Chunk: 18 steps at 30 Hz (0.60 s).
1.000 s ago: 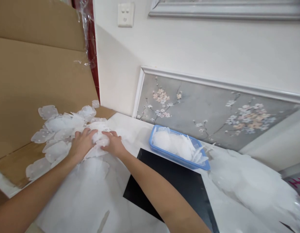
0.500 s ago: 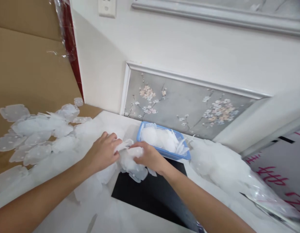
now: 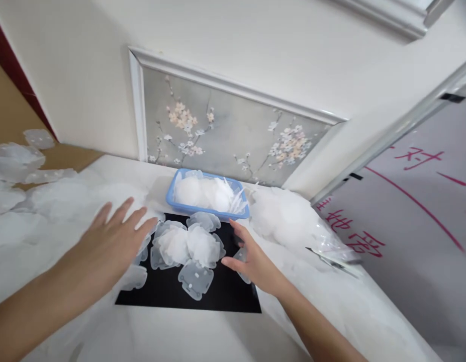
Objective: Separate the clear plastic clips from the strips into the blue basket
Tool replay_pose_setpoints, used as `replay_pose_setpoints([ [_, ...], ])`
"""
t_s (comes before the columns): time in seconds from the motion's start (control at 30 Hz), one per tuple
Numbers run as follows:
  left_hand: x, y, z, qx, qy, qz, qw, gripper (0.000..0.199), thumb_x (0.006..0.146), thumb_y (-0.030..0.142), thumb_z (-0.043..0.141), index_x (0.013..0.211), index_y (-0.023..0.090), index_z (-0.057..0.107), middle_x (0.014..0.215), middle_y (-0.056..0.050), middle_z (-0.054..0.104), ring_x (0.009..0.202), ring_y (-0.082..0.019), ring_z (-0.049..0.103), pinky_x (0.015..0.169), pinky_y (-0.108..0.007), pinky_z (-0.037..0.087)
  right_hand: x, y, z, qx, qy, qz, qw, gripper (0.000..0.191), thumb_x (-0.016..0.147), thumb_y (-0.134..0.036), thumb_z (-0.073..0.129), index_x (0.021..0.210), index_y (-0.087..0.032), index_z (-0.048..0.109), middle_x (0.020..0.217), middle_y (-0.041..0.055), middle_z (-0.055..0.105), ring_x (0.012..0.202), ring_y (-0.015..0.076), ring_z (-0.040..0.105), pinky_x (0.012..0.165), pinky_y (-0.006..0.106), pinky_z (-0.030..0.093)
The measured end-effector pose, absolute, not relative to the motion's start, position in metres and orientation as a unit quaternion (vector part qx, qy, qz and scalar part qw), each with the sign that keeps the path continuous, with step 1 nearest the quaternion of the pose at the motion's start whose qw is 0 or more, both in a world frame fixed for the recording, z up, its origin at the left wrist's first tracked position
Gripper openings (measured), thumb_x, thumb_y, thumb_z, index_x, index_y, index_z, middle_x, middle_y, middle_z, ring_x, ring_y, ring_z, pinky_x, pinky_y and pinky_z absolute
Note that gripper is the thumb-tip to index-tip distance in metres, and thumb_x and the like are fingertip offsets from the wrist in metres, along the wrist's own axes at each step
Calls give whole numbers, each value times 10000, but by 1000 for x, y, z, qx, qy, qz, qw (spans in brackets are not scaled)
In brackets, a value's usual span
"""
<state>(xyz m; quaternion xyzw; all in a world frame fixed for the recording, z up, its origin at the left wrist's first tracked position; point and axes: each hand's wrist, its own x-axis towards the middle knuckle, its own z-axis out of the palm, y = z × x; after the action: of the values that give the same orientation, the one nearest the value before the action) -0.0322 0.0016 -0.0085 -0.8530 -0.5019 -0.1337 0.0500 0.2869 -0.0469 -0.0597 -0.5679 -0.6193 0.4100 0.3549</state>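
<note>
A loose heap of thin translucent white plastic pieces [image 3: 187, 244] lies on a black mat [image 3: 225, 296]. My left hand [image 3: 117, 234] is open with fingers spread, left of the heap and partly in front of a few stray pieces. On the other side, my right hand [image 3: 253, 259] is open, thumb and fingers apart, beside a piece [image 3: 242, 264] at the mat's right edge. Neither hand holds anything. Behind the mat stands a blue plastic basket [image 3: 208, 210] filled with similar pieces.
More pieces [image 3: 16, 161] spread over cardboard [image 3: 80, 156] and the white table at left. A pile [image 3: 283, 213] spills from a clear plastic bag [image 3: 336, 244] at right. A whiteboard [image 3: 413, 211] with red writing leans there. Behind rises a wall with a framed floral panel [image 3: 236, 123].
Both hands have let go of the bunched pieces and moved apart. Those pieces now lie spread on the mat. The view has turned to the right.
</note>
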Motion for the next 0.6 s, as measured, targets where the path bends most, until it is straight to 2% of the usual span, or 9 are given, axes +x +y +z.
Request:
replay_pose_setpoints([
  [0.1, 11, -5, -18, -912, -394, -115, 25, 378, 850, 119, 491, 1161, 239, 670, 1321, -106, 637, 1343, -313, 498, 1116, -514, 390, 297, -54, -60, -579, -586, 430, 368, 845, 710, -233, 730, 1471, -340, 378, 1540, 77, 379, 1445, 329, 309, 1147, 568, 280],
  [0.17, 41, -8, -28, -936, -326, -130, 8, 347, 878, 189, 528, 1207, 236, 627, 1415, -104, 572, 1351, -300, 487, 1095, -474, 428, 299, -59, -59, -565, -574, 452, 383, 821, 679, -135, 672, 1431, -353, 425, 1515, 61, 416, 1427, 309, 356, 1144, 549, 290],
  [0.23, 65, -9, -42, -947, -293, -131, 0, 374, 878, 226, 582, 1251, 258, 594, 1462, -99, 533, 1323, -296, 507, 1076, -453, 447, 298, -63, -57, -537, -531, 488, 436, 775, 679, -110, 639, 1388, -361, 450, 1509, 50, 424, 1376, 290, 445, 1118, 523, 338],
  [0.33, 82, -4, -60, -946, -305, -110, 6, 348, 885, 217, 593, 1230, 261, 613, 1342, -97, 624, 1155, -290, 596, 954, -437, 489, 293, -62, -57, -488, -421, 546, 535, 532, 700, -188, 720, 1193, -299, 557, 1408, 64, 538, 1267, 281, 563, 1053, 467, 421],
  [0.43, 81, 3, -65, -940, -326, -104, -6, 287, 889, 165, 552, 1144, 245, 655, 1133, -70, 692, 1019, -278, 605, 842, -425, 474, 291, -59, -62, -458, -334, 608, 556, 355, 672, -295, 832, 939, -225, 609, 1090, 64, 706, 1095, 266, 652, 999, 421, 465],
  [0.5, 76, 6, -62, -932, -342, -117, -27, 314, 871, 139, 528, 1132, 257, 659, 1081, -54, 683, 987, -268, 586, 823, -416, 461, 290, -58, -65, -439, -286, 653, 546, 353, 684, -338, 850, 917, -208, 619, 993, 52, 720, 1008, 238, 674, 960, 396, 492],
  [0.6, 69, 7, -54, -920, -363, -143, -29, 376, 814, 117, 497, 1115, 265, 667, 1053, -53, 669, 971, -272, 573, 822, -417, 462, 290, -59, -66, -404, -228, 701, 542, 340, 732, -389, 822, 949, -212, 630, 984, 41, 712, 962, 218, 677, 883, 381, 536],
])
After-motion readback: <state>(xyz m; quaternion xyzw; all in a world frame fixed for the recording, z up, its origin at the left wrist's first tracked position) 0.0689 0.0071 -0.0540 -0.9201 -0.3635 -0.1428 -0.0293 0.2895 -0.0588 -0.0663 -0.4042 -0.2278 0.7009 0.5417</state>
